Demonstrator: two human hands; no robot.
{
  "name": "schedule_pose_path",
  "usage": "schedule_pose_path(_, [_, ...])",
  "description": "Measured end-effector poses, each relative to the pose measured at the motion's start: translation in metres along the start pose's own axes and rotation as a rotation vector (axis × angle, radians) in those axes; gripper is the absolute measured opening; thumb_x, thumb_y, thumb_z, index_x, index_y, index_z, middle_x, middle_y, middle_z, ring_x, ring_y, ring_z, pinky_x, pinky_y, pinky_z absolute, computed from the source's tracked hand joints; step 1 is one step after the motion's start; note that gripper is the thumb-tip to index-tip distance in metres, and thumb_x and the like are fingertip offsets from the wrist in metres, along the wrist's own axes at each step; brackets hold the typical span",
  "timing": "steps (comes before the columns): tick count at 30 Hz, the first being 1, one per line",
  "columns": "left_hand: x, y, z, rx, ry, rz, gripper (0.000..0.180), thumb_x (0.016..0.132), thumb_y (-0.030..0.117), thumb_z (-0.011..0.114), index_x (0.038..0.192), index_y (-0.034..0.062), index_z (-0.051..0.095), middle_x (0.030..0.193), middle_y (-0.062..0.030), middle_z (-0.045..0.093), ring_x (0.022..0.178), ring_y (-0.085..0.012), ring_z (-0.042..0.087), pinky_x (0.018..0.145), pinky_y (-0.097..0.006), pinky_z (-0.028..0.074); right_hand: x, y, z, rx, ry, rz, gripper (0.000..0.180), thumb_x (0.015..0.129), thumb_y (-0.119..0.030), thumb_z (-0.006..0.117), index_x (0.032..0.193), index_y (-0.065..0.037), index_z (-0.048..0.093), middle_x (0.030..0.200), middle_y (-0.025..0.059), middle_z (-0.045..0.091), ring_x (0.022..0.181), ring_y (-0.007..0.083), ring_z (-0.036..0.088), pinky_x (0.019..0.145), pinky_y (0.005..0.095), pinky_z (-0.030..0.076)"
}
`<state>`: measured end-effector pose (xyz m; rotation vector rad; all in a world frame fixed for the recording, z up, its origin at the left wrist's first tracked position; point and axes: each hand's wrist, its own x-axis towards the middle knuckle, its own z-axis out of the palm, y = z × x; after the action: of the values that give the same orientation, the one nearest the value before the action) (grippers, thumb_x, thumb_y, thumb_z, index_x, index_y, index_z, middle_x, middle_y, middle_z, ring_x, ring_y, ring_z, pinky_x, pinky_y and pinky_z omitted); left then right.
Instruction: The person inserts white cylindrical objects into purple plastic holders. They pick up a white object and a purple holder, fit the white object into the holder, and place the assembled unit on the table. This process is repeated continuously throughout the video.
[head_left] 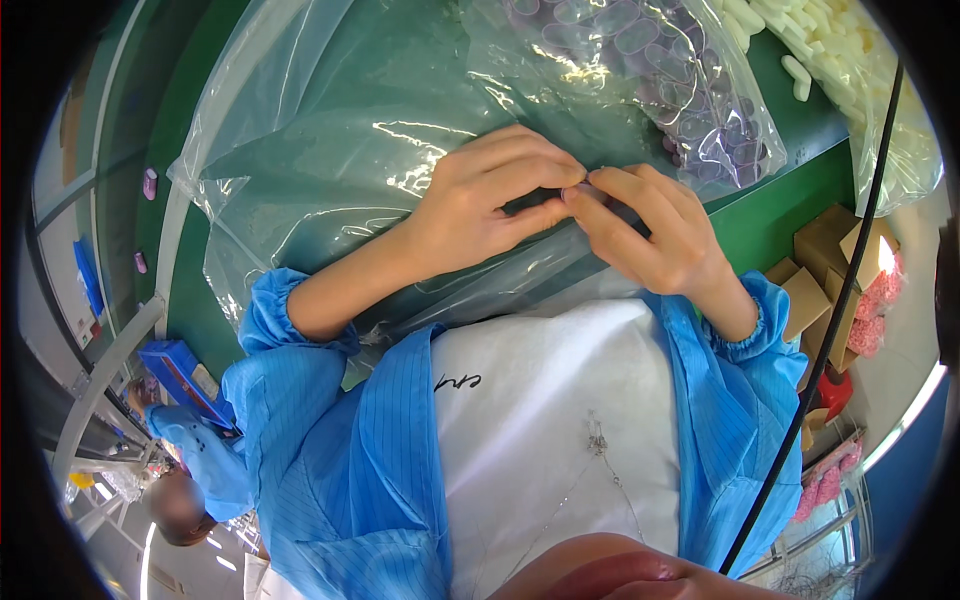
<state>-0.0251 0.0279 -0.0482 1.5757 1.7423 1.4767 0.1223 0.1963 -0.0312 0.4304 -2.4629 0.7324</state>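
My left hand [490,195] and my right hand [655,228] meet over a large clear plastic bag [310,170] that lies on the green table. Thumbs and forefingers of both hands are pinched together, tip to tip. Whatever sits between the fingertips is too small and covered to make out. Beyond my right hand, many purple translucent oval pieces [690,100] lie inside the clear plastic. The rest of the bag spreads flat and wrinkled under my wrists and toward the left.
At the far right stands a clear bag of pale yellow pieces [830,45], with one loose yellow piece [797,78] beside it. Two purple pieces [150,184] lie on the left. Cardboard boxes [825,260] stand at right. A black cable [850,270] crosses the right side. Another person [205,455] is at lower left.
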Motion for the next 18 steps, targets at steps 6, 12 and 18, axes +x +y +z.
schedule_pose_path(6, [0.002, -0.002, 0.001, -0.023, -0.028, -0.011, 0.029, 0.076, 0.002, 0.084, 0.102, -0.0010, 0.073, 0.099, -0.0126, 0.074, 0.086, -0.0279, 0.070, 0.074, -0.035, 0.057, -0.012, 0.011, 0.011, 0.046, 0.111, -0.017, 0.029, 0.073, 0.000, 0.078, 0.099, 0.008, 0.069, 0.098, 0.0154, 0.065, 0.065, 0.0209, 0.060, 0.051, 0.0299, 0.051])
schedule_pose_path(12, [-0.003, -0.001, 0.002, -0.007, -0.006, 0.030, 0.028, 0.076, 0.004, 0.084, 0.101, 0.0000, 0.071, 0.101, -0.0122, 0.072, 0.091, -0.0296, 0.068, 0.078, -0.037, 0.056, -0.005, 0.003, 0.006, 0.036, 0.004, 0.053, 0.032, 0.072, -0.005, 0.083, 0.102, 0.002, 0.072, 0.098, 0.0158, 0.065, 0.068, 0.0235, 0.063, 0.055, 0.0329, 0.053])
schedule_pose_path(18, [0.001, 0.014, -0.038, 0.239, 0.308, 0.088, 0.024, 0.085, 0.006, 0.079, 0.107, 0.0014, 0.071, 0.102, -0.0123, 0.070, 0.092, -0.0302, 0.066, 0.083, -0.037, 0.053, -0.042, 0.020, -0.025, 0.015, 0.453, 0.019, 0.027, 0.095, -0.007, 0.067, 0.119, 0.002, 0.060, 0.110, 0.0238, 0.064, 0.078, 0.0319, 0.069, 0.063, 0.0416, 0.058])
